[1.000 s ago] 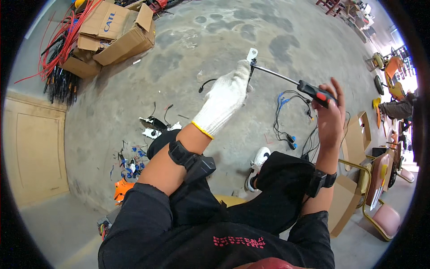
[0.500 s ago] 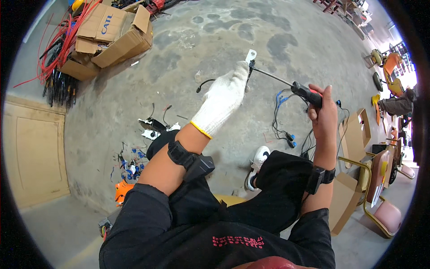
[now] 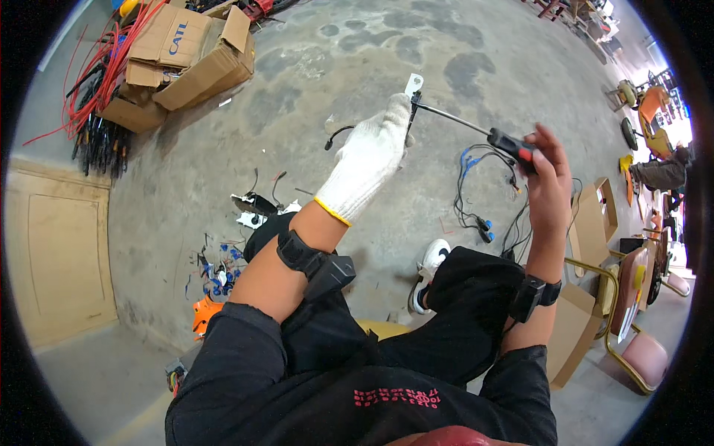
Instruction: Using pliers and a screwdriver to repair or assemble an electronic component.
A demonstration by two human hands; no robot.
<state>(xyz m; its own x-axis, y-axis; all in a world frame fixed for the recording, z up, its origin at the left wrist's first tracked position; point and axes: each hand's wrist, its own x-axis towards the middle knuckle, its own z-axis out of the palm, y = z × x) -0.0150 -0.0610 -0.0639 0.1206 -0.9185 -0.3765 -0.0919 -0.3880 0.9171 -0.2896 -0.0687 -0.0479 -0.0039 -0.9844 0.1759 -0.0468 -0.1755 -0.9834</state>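
Note:
My left hand point(image 3: 378, 145), in a white knitted glove with a yellow cuff edge, is closed around a small part. A pale plate with a hole point(image 3: 414, 84) sticks out beyond its fingers, with a dark piece beside it; the glove hides the rest. A short black cable point(image 3: 335, 137) shows at the glove's left side. My bare right hand point(image 3: 549, 167) grips the end of a screwdriver point(image 3: 509, 143) with a black and red handle, its upper fingers partly lifted. The screwdriver's shaft runs left, and its tip meets the dark piece by my left fingertips.
Dark cables with blue connectors point(image 3: 468, 201) lie on the concrete floor below the screwdriver. White and black parts point(image 3: 253, 208) and small blue pieces point(image 3: 222, 276) lie at the left. Cardboard boxes point(image 3: 175, 44) stand far left; a chair point(image 3: 643, 360) and open cardboard point(image 3: 573, 327) are at the right.
My right hand has shifted slightly right and down, and its fingers have moved around the handle. The screwdriver has moved slightly right. My left hand and the plate have moved a little toward the left.

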